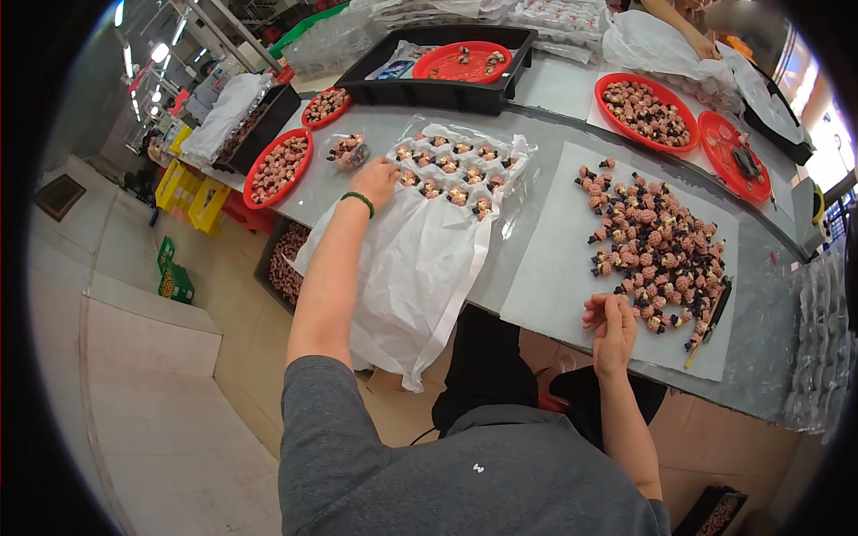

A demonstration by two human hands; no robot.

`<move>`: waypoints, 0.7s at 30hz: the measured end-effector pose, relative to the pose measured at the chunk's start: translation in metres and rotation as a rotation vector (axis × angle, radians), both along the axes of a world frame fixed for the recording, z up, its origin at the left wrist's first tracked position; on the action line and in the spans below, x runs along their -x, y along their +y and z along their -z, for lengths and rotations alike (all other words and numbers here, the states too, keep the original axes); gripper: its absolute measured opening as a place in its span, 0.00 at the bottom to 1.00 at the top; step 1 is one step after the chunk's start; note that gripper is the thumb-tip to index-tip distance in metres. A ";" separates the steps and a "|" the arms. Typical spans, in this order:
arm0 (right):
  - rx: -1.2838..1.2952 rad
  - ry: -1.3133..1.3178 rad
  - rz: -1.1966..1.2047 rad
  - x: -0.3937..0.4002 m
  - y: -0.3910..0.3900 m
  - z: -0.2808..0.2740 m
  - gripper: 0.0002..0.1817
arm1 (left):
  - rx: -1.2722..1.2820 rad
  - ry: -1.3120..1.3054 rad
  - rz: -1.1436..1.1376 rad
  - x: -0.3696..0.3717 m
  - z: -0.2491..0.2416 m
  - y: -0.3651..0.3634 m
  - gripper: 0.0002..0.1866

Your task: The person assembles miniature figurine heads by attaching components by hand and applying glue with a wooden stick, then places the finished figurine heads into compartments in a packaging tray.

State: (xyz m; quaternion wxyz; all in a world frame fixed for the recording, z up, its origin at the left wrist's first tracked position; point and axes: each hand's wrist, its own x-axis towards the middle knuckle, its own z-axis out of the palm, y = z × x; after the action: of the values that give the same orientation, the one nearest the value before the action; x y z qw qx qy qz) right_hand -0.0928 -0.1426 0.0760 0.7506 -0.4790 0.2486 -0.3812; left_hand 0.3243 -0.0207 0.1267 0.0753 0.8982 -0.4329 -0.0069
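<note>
My left hand (374, 182), with a green beaded bracelet at the wrist, is at the left edge of a clear plastic tray (510, 150). Its fingers are bent together; what they pinch is hidden. Small pink-and-dark figurines (458, 195) sit in the tray's pockets, and a white sheet (420, 268) drapes from it over the table's front edge. My right hand (613, 332) is closed beside a heap of pink figurines with dark parts (666, 246) on a white sheet (550, 259). Its curled fingers hide whatever they may hold.
Red bowls of figurines stand at left (301, 178) and right (686, 144). A clear cup (347, 166) of pieces sits near my left hand. Behind is a black tray (375, 89) bearing a red dish (436, 75). Another person's arm (684, 31) reaches in at top right.
</note>
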 end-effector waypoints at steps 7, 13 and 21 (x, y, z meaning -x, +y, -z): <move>0.020 0.030 -0.003 0.001 0.001 -0.003 0.13 | 0.288 0.128 0.535 0.112 -0.025 0.011 0.18; 0.030 0.015 -0.013 0.000 0.001 0.000 0.13 | -0.042 0.051 0.492 0.201 -0.018 0.041 0.31; 0.125 0.102 -0.008 0.001 0.007 -0.005 0.11 | 0.018 0.065 0.456 0.182 0.000 0.018 0.30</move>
State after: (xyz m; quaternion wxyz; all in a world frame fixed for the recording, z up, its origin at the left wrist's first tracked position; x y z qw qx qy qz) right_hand -0.0935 -0.1360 0.0809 0.7073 -0.5447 0.2604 -0.3678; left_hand 0.1423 -0.0031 0.1266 0.0939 0.7757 -0.6222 -0.0489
